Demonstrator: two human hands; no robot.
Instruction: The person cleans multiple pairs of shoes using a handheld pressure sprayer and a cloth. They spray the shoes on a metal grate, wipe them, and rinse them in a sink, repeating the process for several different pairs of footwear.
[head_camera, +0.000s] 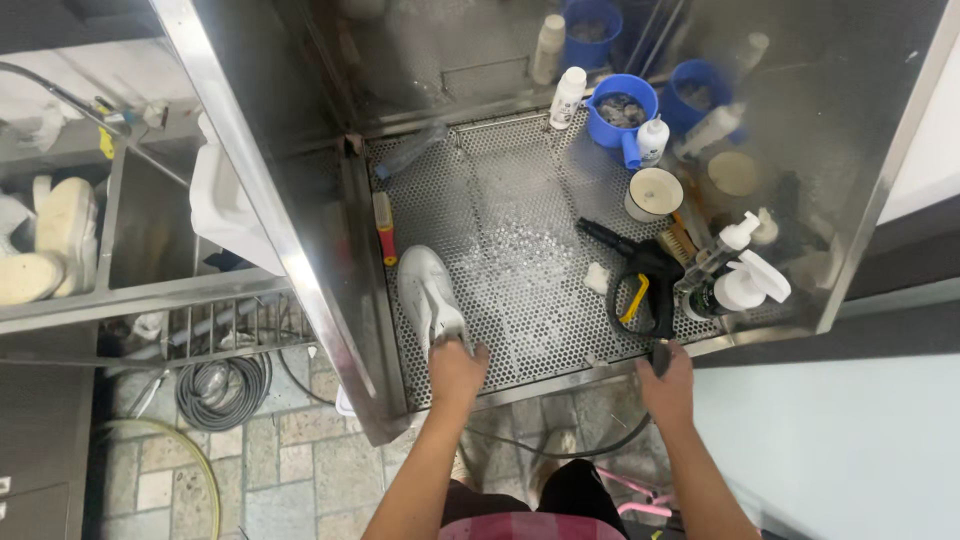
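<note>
A white sneaker (428, 292) lies on the perforated steel floor (520, 240) of a wash cabinet, toe pointing away from me. My left hand (456, 366) grips its heel end at the front edge. My right hand (668, 384) holds the base of a black spray gun (645, 285) with a yellow trigger, where its dark hose (560, 450) joins at the cabinet's front right. The gun's nozzle points to the back left.
Spray bottles (740, 280), a brush (682, 243), a cream-lidded tub (653, 193), white bottles (568, 97) and a blue jug (620, 112) crowd the right and back. A red-and-yellow tool (384, 228) lies along the left wall. More white shoes (60, 230) sit on a rack at left; coiled hose (222, 388) on the floor.
</note>
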